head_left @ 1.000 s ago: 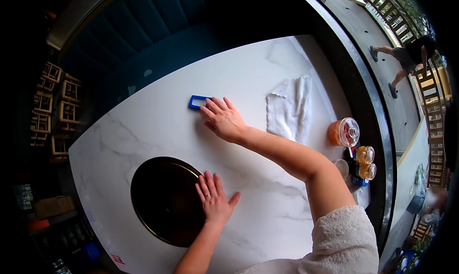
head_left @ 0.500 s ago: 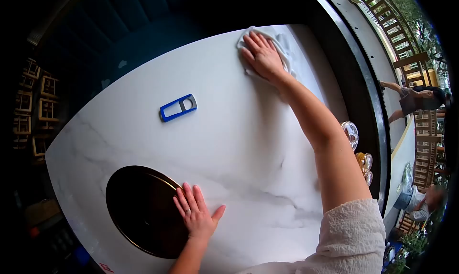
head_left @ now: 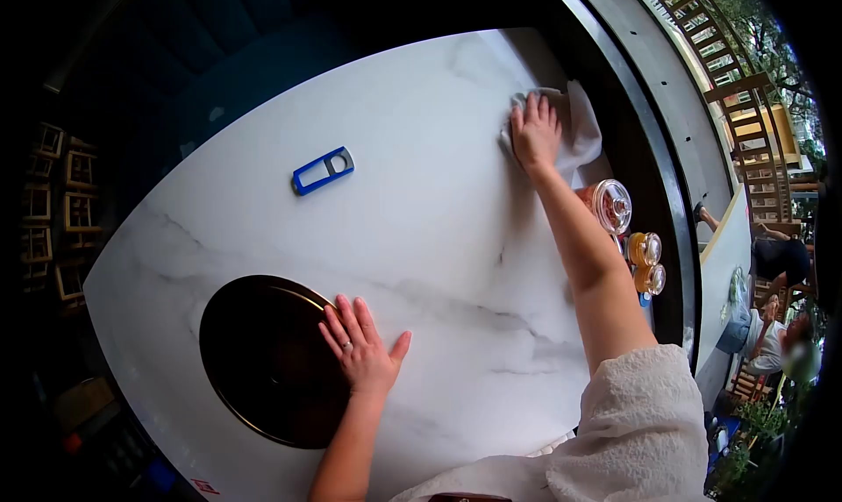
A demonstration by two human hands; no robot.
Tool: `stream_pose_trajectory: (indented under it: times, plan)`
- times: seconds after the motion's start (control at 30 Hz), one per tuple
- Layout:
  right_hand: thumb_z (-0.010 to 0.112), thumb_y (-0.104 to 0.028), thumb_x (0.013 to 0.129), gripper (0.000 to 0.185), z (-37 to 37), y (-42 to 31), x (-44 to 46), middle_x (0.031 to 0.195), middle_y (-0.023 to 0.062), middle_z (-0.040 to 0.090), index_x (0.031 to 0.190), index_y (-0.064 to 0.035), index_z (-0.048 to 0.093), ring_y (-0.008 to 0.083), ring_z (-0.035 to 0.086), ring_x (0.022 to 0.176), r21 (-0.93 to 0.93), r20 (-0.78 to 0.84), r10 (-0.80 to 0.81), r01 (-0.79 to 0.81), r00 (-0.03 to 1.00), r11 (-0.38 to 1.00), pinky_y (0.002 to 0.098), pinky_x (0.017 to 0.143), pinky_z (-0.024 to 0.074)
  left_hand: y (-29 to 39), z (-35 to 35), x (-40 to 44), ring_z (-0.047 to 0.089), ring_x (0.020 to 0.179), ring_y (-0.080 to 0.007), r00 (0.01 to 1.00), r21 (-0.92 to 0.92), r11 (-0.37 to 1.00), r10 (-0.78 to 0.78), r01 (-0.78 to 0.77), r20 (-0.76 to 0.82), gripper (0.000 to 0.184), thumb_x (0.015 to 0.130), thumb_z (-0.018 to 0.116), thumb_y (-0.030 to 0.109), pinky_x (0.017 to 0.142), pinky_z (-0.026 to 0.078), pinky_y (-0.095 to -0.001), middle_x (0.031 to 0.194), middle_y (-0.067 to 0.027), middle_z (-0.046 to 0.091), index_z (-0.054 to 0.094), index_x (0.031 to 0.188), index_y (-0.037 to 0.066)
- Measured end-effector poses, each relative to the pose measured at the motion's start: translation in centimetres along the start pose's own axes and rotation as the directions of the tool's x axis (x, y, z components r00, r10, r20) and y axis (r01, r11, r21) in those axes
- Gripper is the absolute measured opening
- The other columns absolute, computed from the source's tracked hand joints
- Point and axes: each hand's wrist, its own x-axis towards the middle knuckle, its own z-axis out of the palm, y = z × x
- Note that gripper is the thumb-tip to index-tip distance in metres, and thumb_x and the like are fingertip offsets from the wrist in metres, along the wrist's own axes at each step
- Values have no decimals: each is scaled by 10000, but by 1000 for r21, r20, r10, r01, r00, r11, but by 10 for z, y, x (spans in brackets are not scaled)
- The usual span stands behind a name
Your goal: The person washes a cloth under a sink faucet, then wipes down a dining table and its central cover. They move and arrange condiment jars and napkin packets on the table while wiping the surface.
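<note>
My right hand (head_left: pixel 537 134) presses a white cloth (head_left: pixel 579 129) onto the marble-patterned table (head_left: pixel 421 213) near its far right edge. Part of the cloth bunches up beyond the fingers, toward the dark ledge. My left hand (head_left: pixel 367 353), with a ring on one finger, lies flat and spread on the tabletop. Its fingertips reach the gold rim of a round dark inset plate (head_left: pixel 272 366). A blue-framed object with a ring-shaped end (head_left: pixel 323 170) rests on the table between the plate and the far edge.
Along the right edge stand a lidded glass jar (head_left: pixel 607 206) with reddish contents and smaller jars with yellow contents (head_left: pixel 645 249). A dark teal bench (head_left: pixel 237 72) runs beyond the table. Other people (head_left: pixel 776 344) are outside on the right.
My right hand has slid the cloth to the right and slightly nearer, toward the jars. The left hand stays spread beside the plate. The view has shifted a little, showing more of the jars.
</note>
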Motion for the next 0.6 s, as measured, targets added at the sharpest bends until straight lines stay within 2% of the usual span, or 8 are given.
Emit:
stream_pose_trajectory:
  times: [0.03,0.13,0.23,0.3,0.37,0.47,0.53,0.6]
  plan:
    - [381,-372,915,507,-21,-37,-42,1397,174,330,1310,-54,400,328,293,1291,67,15,-66,65,998,996,449,1041,239,-1,-1,-2,141,1321,-444,1000,-6,1000,5,-5,-14,877,781,530,548,1073,92,-539,1442,-237,164,257,1356,-55]
    - [448,-321,891,519,-50,-114,-161,1403,172,317,1327,-47,378,339,253,1315,306,64,-383,347,922,887,461,1079,169,0,2,-3,161,1320,-431,999,9,1000,14,-14,-53,849,797,495,573,1070,114,-545,1440,-225,188,302,1340,-51]
    - [496,-255,847,510,-82,-157,-251,1406,151,318,1312,-69,402,320,269,1316,657,137,-770,524,623,542,436,1092,178,-9,7,-4,164,1330,-397,999,-49,999,17,-19,-31,783,781,567,472,1081,115,-506,1438,-205,210,306,1357,10]
    - [529,-202,825,524,-67,-145,-231,1398,143,335,1320,-88,400,315,276,1313,715,37,-792,538,609,447,426,1087,193,-15,-5,-2,195,1327,-373,1000,-163,986,24,-26,-17,724,779,604,388,1076,133,-505,1422,-206,251,335,1348,29]
    - [520,-199,831,500,-55,-116,-167,1386,170,340,1296,-54,412,344,300,1287,542,65,-606,482,793,688,430,1070,237,-20,-11,4,299,1270,-349,989,-206,976,40,-69,-140,615,775,629,276,1057,178,-499,1375,-187,341,412,1287,13]
    - [412,-286,880,493,-11,-38,-55,1393,159,337,1328,-83,383,338,285,1290,169,-37,-140,144,989,975,431,1085,166,-32,-25,46,314,1255,-347,973,-200,973,75,-120,-216,581,778,628,241,1052,200,-485,1383,-173,326,425,1271,10]
    - [332,-384,899,505,5,20,-2,1368,139,377,1329,-125,379,318,355,1242,-16,-45,190,-191,981,982,443,1059,211,-39,-28,87,298,1264,-358,964,-178,975,88,-135,-250,571,796,612,245,1049,208,-494,1408,-157,291,412,1290,39]
    - [316,-412,896,467,-17,42,21,1301,132,440,1254,-141,443,307,429,1181,-75,202,526,-522,826,850,475,975,307,-43,-29,130,270,1282,-370,963,-76,992,75,-97,-260,569,828,579,269,1053,202,-504,1436,-132,252,376,1333,103]
